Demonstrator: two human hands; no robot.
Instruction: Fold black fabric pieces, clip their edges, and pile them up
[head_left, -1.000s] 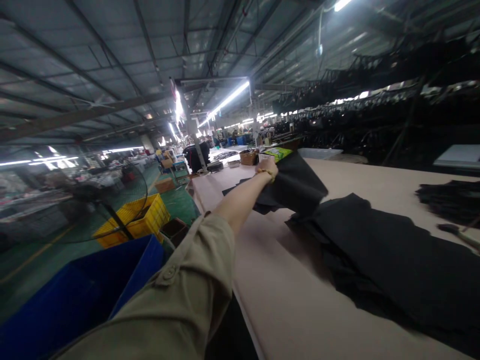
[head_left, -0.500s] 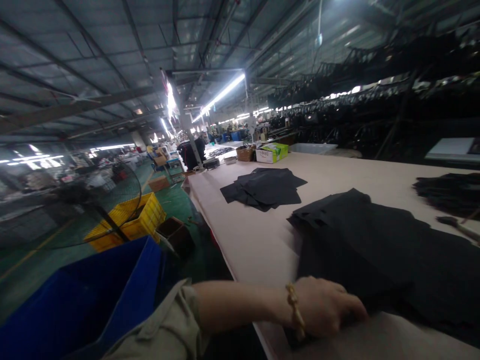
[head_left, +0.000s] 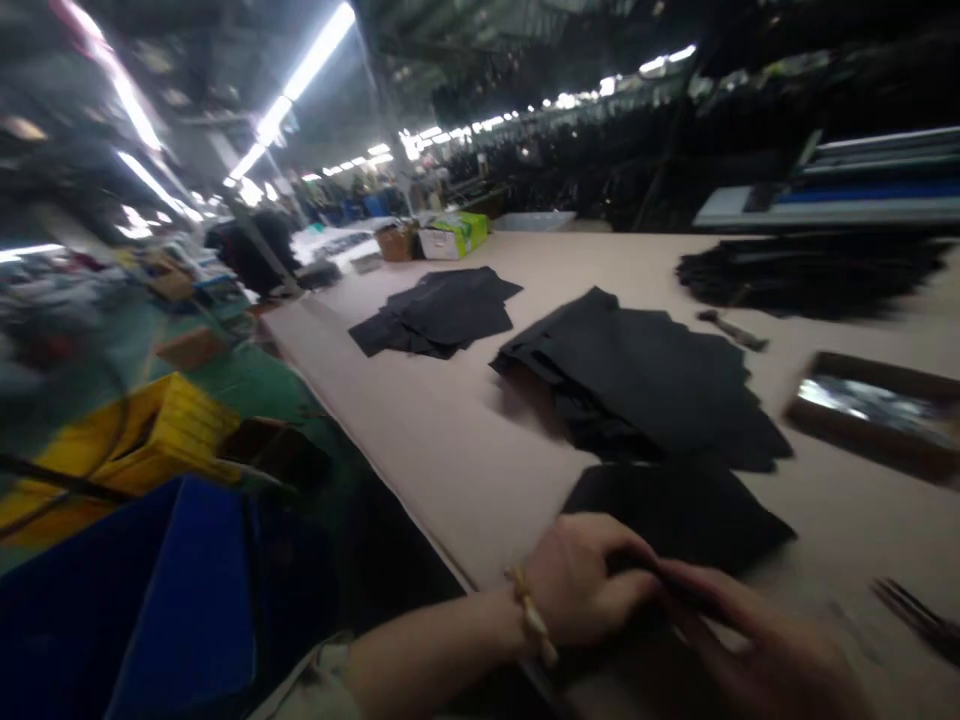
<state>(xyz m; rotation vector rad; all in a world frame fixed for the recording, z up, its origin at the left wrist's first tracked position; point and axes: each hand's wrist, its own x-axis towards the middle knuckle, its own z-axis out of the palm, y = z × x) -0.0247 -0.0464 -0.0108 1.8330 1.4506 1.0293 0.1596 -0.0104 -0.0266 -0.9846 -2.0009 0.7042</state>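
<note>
At the table's near edge, my left hand (head_left: 589, 580), with a beaded bracelet at the wrist, is closed on a black fabric panel (head_left: 682, 510). My right hand (head_left: 772, 640) comes in from the lower right, blurred, and pinches the panel's near edge close to my left fingers. The panel lies beyond both hands, partly covered by them. Just past it sits a fanned stack of black panels (head_left: 652, 370). A smaller pile of black panels (head_left: 442, 310) lies farther off to the left.
The pale table (head_left: 450, 440) also bears a box of shiny metal pieces (head_left: 877, 400), a dark-handled tool (head_left: 735, 328), a blurred dark tool (head_left: 919, 615), a heap of black pieces (head_left: 810, 275) and a green-white carton (head_left: 454, 235). Blue bin (head_left: 187, 590) and yellow crate (head_left: 169, 430) stand left.
The view has turned right and down. My right hand has come into view and grips the panel beside my left hand. One panel now lies apart, nearer than the fanned stack.
</note>
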